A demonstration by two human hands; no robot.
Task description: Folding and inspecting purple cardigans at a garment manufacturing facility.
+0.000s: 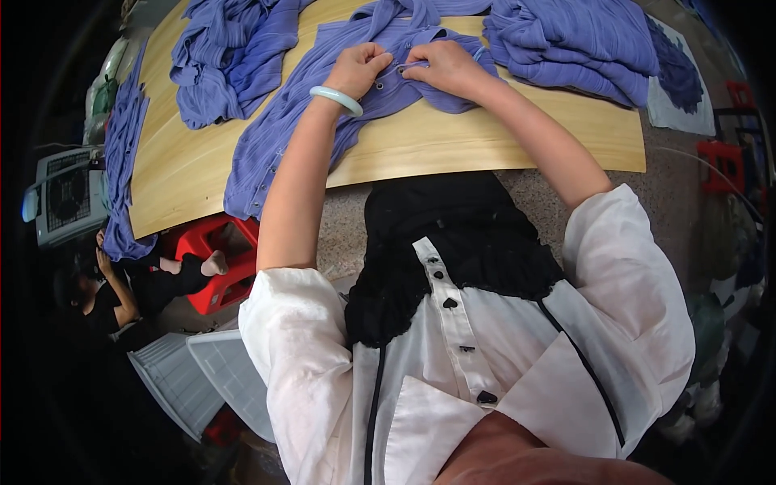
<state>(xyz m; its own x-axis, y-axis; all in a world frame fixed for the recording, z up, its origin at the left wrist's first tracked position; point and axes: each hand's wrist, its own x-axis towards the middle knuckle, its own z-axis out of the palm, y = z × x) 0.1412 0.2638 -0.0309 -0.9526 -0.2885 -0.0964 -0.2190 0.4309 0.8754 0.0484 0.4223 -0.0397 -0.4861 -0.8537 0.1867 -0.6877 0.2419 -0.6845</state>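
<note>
A purple ribbed cardigan (283,137) lies spread across the light wooden table (485,137), its buttoned edge running toward the near-left corner. My left hand (358,69), with a pale green bangle (336,99) on the wrist, pinches the garment's front edge by a small button. My right hand (443,66) pinches the same edge just to the right, the two hands almost touching. Both hands grip the cloth at the placket.
A pile of purple garments (230,56) lies at the table's far left, a folded stack (570,44) at the far right. More purple cloth (121,153) hangs off the left edge. A red stool (218,263), grey bins (202,376), a fan (65,198) and a seated person (121,291) are left below.
</note>
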